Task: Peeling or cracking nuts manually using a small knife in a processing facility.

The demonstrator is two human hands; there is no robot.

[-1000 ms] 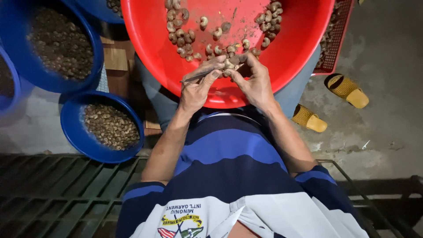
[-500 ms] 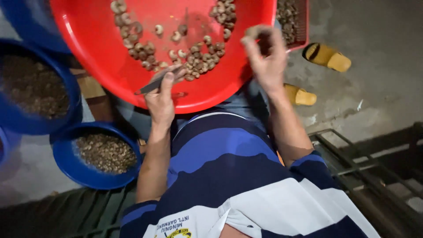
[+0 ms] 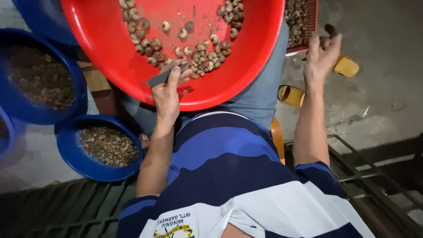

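A big red basin (image 3: 251, 70) rests on my lap and holds several cashew nuts (image 3: 203, 56) spread over its bottom. My left hand (image 3: 166, 94) lies on the basin's near rim, shut on a small grey knife (image 3: 161, 79) whose blade points left. My right hand (image 3: 320, 56) is stretched out to the right of the basin, beside a red crate (image 3: 300, 20) of nuts, fingers spread apart. A small dark piece (image 3: 329, 30) shows at its fingertips; whether it is held is unclear.
Blue bowls stand at my left: a small one (image 3: 70, 154) with pale nuts and a larger one (image 3: 77, 83) with dark bits. Two yellow sandals (image 3: 291, 95) (image 3: 347, 66) lie on the concrete floor at right. A metal grate (image 3: 66, 207) runs along the bottom.
My right hand left the basin and swung out right towards the red crate, opening its fingers. My left hand stayed on the rim with the knife. The view shifted a little.
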